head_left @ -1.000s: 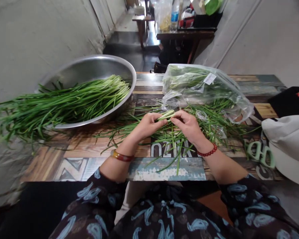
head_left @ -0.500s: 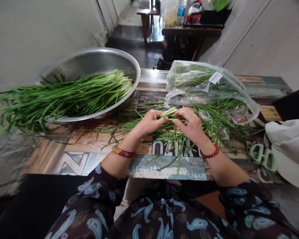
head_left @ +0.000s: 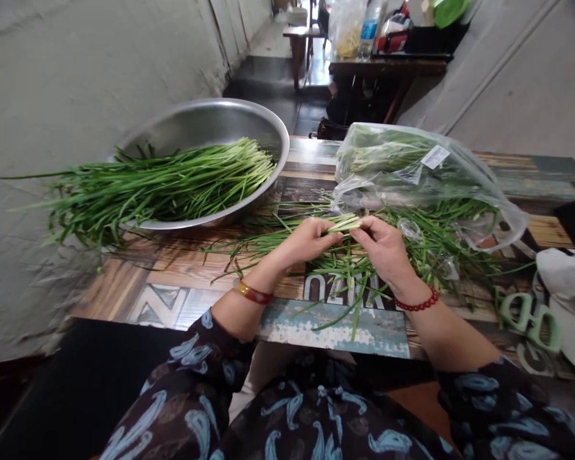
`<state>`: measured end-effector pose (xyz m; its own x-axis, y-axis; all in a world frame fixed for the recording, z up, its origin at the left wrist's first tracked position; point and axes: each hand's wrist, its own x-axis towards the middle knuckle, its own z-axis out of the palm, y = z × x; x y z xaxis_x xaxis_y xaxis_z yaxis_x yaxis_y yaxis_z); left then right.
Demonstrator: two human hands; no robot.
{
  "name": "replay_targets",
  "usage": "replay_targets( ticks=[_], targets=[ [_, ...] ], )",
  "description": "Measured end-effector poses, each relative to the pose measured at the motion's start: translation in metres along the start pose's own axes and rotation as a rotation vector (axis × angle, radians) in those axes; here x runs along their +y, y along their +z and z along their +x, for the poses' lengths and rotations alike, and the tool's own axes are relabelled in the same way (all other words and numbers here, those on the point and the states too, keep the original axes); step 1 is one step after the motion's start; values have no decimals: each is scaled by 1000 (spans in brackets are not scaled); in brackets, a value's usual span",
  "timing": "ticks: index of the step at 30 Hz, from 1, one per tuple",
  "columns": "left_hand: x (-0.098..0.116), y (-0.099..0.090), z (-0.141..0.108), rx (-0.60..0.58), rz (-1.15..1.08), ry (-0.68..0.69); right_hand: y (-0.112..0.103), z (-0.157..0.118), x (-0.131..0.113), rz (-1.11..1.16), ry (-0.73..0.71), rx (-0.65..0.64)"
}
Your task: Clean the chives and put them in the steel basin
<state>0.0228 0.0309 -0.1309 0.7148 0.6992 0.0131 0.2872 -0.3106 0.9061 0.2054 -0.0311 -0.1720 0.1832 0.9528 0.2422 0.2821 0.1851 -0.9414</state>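
Observation:
A small bunch of chives (head_left: 344, 223) lies across my left hand (head_left: 313, 240), its fingers closed round the stalks and the pale ends pointing right. At those ends my right hand (head_left: 382, 248) pinches with thumb and fingers. Loose chives (head_left: 352, 265) are scattered under and around both hands. To the left, a large pile of chives (head_left: 186, 179) rests in a steel basin (head_left: 204, 124), the green leaves hanging over its left rim. Behind my right hand, a clear plastic bag (head_left: 469, 182) with a white label holds more chives.
Scissors with pale green handles (head_left: 545, 329) lie at the right of the patterned wooden tabletop (head_left: 182, 268), beside a whitish cap (head_left: 572, 281). A wall (head_left: 100, 76) runs along the left. Farther back, another table (head_left: 388, 66) carries a bottle (head_left: 370, 32) and other items.
The view has turned a little, so everything sits farther right. My right fingertips have come in to the pale ends of the bunch; the left hand still grips it.

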Motion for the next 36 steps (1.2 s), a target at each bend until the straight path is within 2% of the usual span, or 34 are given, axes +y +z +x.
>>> replay_targets(
  ticks=[3, 6, 8, 11, 15, 18, 20, 22, 24, 26, 29, 33, 36],
  targets=[
    [-1, -3, 0, 37, 27, -26, -6, 3, 2, 63, 48, 84],
    [-2, -8, 0, 82, 32, -39, -17, 6, -2, 100, 27, 158],
    [-2, -9, 0, 94, 39, -36, -23, 6, -8, 54, -23, 104],
    [-2, -9, 1, 83, 55, -18, -24, 6, -15, -138, -173, -3],
    [-2, -6, 2, 52, 79, 20, -15, 4, -17, -328, -319, 2],
    [-3, -5, 3, 37, 90, 37, -13, 4, -13, -346, -291, 16],
    [-4, -7, 4, 43, 83, 48, -16, 6, -8, -312, -215, 87],
    [-4, -9, 3, 83, 67, 50, -23, 9, -3, -255, -140, 171],
    [-5, -12, 2, 142, 48, 43, -30, 12, 2, -244, -109, 185],
    [-5, -15, 1, 188, 11, 35, -35, 15, 5, -319, -140, 111],
    [-7, -18, 2, 253, -45, 20, -38, 16, 8, -525, -271, -63],
    [-9, -22, 5, 427, 53, 40, -38, 15, 7, -771, -345, -185],
    [-9, -25, 5, 452, 58, 32, -41, 14, 1, -717, -363, -227]
  ],
)
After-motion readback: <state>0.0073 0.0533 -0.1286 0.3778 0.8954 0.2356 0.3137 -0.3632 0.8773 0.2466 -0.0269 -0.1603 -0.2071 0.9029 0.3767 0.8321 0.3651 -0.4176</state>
